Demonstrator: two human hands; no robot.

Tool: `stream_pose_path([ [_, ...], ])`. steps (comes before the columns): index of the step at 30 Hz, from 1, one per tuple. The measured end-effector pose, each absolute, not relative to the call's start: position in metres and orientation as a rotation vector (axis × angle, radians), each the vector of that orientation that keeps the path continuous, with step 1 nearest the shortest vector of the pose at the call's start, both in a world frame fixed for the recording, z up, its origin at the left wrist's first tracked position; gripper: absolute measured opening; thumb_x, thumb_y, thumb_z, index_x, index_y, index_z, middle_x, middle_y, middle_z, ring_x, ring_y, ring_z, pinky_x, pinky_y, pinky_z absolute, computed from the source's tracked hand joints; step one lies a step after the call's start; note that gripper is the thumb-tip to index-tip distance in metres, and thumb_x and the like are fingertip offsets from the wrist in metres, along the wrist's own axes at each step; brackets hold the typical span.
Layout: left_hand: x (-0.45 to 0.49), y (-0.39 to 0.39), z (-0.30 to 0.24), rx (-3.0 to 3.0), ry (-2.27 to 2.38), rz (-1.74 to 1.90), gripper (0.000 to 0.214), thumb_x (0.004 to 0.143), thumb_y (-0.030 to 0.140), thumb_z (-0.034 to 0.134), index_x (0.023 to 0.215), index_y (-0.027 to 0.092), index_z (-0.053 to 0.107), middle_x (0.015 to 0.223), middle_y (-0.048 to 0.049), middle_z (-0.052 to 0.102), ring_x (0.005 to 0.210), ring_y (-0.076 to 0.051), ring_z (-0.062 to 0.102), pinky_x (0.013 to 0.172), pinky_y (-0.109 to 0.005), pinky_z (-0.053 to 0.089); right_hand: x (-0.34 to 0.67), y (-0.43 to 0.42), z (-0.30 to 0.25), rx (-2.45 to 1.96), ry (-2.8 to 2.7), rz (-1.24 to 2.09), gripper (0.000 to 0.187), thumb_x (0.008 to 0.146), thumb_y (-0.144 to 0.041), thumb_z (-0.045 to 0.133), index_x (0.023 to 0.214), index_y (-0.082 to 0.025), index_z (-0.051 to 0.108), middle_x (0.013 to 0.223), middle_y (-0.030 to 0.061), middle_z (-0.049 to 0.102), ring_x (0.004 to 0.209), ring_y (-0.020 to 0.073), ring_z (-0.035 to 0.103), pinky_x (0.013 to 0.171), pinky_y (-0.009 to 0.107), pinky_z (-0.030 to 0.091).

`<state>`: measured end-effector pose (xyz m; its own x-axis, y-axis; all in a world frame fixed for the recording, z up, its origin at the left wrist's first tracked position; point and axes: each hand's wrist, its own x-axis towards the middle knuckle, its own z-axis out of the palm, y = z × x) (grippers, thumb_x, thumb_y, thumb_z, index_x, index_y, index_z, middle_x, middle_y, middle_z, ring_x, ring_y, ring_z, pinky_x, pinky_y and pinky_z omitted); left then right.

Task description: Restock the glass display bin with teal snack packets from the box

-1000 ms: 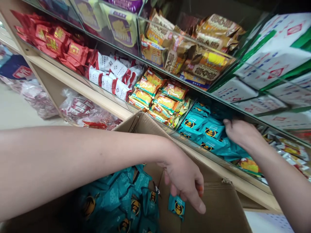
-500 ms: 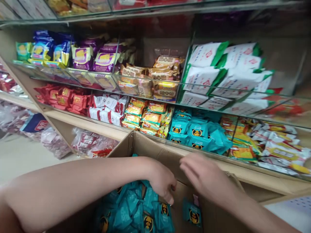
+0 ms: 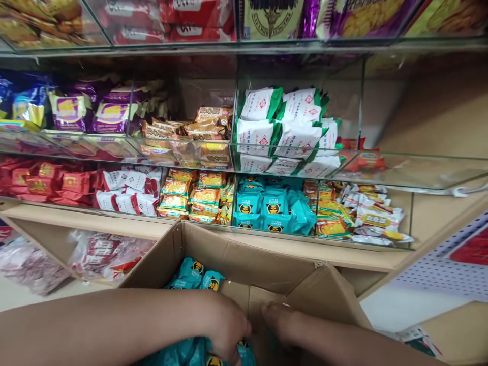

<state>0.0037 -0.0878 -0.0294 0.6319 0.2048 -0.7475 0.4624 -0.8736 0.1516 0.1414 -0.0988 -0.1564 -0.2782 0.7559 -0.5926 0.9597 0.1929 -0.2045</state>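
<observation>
At the cardboard box's (image 3: 244,264) near edge, left hand (image 3: 229,328) is clutching teal snack packets (image 3: 192,272); right hand (image 3: 278,317) is hiding its grip. They're looking light, slippery, crushable: pinch sealed edges.

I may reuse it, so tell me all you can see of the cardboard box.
The cardboard box is plain brown board, open on top, with flaps raised at left and right. It stands before the wooden shelf ledge. Inside, at the left, teal packets lie heaped. The left hand and right hand both reach into it. Its front and bottom are out of view.
</observation>
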Motion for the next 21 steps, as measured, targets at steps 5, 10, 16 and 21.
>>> stream_pose_path([
  [5, 0.001, -0.069, -0.01, 2.559, 0.687, -0.737, 0.048, 0.065, 0.037, 0.055, 0.111, 0.023, 0.055, 0.097, -0.0123, 0.064, 0.081, -0.027, 0.06, 0.055, -0.029, 0.041, 0.134, -0.099, -0.17, 1.546, 2.046, -0.72, 0.056, 0.041, -0.042, 0.071, 0.093, -0.022, 0.062, 0.089, 0.0058, 0.067, 0.087, 0.0282, 0.061, 0.076, 0.038, 0.047],
  [10, -0.01, -0.044, 0.013, 2.379, 0.772, -0.35, 0.047, 0.064, 0.031, 0.057, 0.11, 0.021, 0.055, 0.09, -0.007, 0.066, 0.075, -0.019, 0.06, 0.055, -0.023, 0.039, 0.143, -0.101, -0.139, 1.549, 2.362, -0.634, 0.046, 0.038, -0.038, 0.072, 0.031, -0.02, 0.031, 0.036, -0.0037, 0.042, 0.055, 0.0227, 0.06, 0.053, 0.032, 0.046],
  [16, -0.017, -0.03, 0.019, 2.021, 0.802, 0.077, 0.045, 0.068, 0.027, 0.058, 0.112, 0.019, 0.051, 0.093, -0.0043, 0.063, 0.082, -0.015, 0.056, 0.067, -0.021, 0.039, 0.167, -0.081, -0.063, 1.972, 2.459, -1.858, 0.025, 0.069, -0.042, 0.056, 0.068, -0.02, 0.044, 0.049, -0.0058, 0.054, 0.04, 0.0077, 0.047, 0.039, 0.018, 0.034],
  [21, -0.01, -0.034, 0.008, 1.639, 0.758, 0.225, 0.065, 0.064, 0.022, 0.064, 0.121, 0.015, 0.035, 0.066, 0.0029, 0.057, 0.061, -0.01, 0.053, 0.059, -0.023, 0.039, 0.172, -0.079, -0.043, 2.08, 2.458, -2.373, 0.03, 0.072, -0.044, 0.056, 0.066, -0.018, 0.042, 0.046, -0.0054, 0.054, 0.04, 0.0063, 0.046, 0.04, 0.017, 0.035],
])
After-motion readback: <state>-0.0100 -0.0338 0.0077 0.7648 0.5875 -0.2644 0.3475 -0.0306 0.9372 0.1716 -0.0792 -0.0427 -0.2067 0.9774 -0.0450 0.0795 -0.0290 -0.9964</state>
